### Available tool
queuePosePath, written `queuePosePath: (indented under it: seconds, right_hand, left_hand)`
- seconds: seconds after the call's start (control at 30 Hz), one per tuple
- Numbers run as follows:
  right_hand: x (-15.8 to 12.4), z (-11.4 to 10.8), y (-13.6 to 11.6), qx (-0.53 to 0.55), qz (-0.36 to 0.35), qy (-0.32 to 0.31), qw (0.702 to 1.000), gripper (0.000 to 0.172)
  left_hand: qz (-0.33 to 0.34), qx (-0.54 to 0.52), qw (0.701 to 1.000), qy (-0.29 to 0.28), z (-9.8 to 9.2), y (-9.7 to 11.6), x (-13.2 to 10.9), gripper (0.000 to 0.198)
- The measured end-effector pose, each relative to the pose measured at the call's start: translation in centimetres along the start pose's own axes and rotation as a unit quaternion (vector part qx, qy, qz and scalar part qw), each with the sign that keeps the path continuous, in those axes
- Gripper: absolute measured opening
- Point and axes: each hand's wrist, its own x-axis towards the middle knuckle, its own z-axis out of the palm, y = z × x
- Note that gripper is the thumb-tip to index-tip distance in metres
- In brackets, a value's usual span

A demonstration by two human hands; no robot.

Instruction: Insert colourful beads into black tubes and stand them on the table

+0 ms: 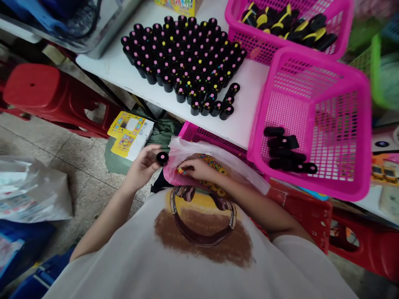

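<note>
My left hand (146, 165) grips a small black cylinder (162, 158) with a pink dot in the middle of its facing end. Close beside it, my right hand (197, 169) pinches a few small colourful beads (181, 171) at its fingertips. Both hands are low, near my shirt. Under my right hand lies an opened whitish plastic bag (249, 172) holding many multicoloured beads (210, 161) and some yellow pieces. Part of the bag's contents is hidden by my right forearm. Similar black cylinders (187, 54) stand upright in dense rows on the white table.
A pink basket (363, 124) at the right holds several black cylinders lying down; another pink basket (238, 33) behind it holds black and yellow pieces. A yellow box (131, 133), red stools (31, 85) and a white sack (34, 187) are at the left.
</note>
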Motion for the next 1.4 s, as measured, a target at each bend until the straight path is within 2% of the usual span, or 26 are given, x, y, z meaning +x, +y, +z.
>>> queuePosePath:
  seconds: [0.07, 0.17, 0.23, 0.33, 0.47, 0.63, 0.77, 0.87, 1.0, 1.1, 1.2, 1.3, 1.4]
  right_hand:
    - [-1.0, -0.5, -0.6, 0.010, -0.003, 0.017, 1.000, 0.039]
    - [-2.8, -1.4, -1.8, 0.004, -0.024, 0.069, 0.997, 0.038]
    - [-3.9, -2.2, -2.9, -0.005, -0.048, 0.112, 0.992, 0.040]
    - [-5.1, -3.1, -4.5, -0.045, -0.083, 0.160, 0.983, 0.048]
    - [-5.6, -3.7, -6.0, -0.122, -0.094, 0.155, 0.976, 0.054]
    - [-4.9, -3.1, -7.7, -0.122, -0.034, 0.130, 0.983, 0.026]
    - [-4.4, -2.9, -9.1, -0.090, 0.023, 0.128, 0.987, 0.019]
    - [-4.9, -3.5, -9.6, -0.122, 0.012, 0.136, 0.983, 0.023]
    - [-6.7, -4.5, -8.9, -0.175, -0.021, 0.160, 0.971, 0.045]
    - [-8.0, -4.5, -7.6, -0.185, 0.008, 0.166, 0.968, 0.053]
    - [-8.4, -3.5, -6.4, -0.199, 0.056, 0.118, 0.971, 0.052]
    - [-8.0, -2.6, -5.9, -0.210, 0.066, 0.030, 0.975, 0.045]
    - [-7.5, -2.4, -6.0, -0.239, 0.076, -0.009, 0.968, 0.039]
  left_hand:
    - [0.012, 0.092, 0.995, -0.026, 0.1, 0.3, -0.4, 0.052]
    - [0.037, 0.210, 0.975, -0.068, 1.0, 1.1, -0.7, 0.038]
    - [0.066, 0.258, 0.960, -0.087, 1.9, 1.4, -0.6, 0.031]
    - [0.104, 0.303, 0.941, -0.113, 3.3, 1.3, -0.3, 0.031]
    - [0.149, 0.314, 0.930, -0.120, 4.5, 0.5, 0.2, 0.032]
    - [0.163, 0.329, 0.922, -0.120, 4.6, -0.2, 0.0, 0.033]
    - [0.152, 0.312, 0.930, -0.122, 4.7, -0.1, 0.0, 0.035]
    - [0.135, 0.292, 0.940, -0.115, 4.7, 0.3, 0.0, 0.035]
    - [0.097, 0.274, 0.951, -0.107, 4.4, 1.5, 0.4, 0.039]
    - [0.098, 0.272, 0.955, -0.062, 4.5, 2.8, 2.3, 0.041]
    - [0.149, 0.300, 0.942, -0.034, 6.0, 4.0, 5.8, 0.039]
    - [0.206, 0.388, 0.898, 0.008, 8.7, 4.7, 9.8, 0.034]
    - [0.197, 0.474, 0.857, 0.042, 11.1, 4.7, 12.9, 0.031]
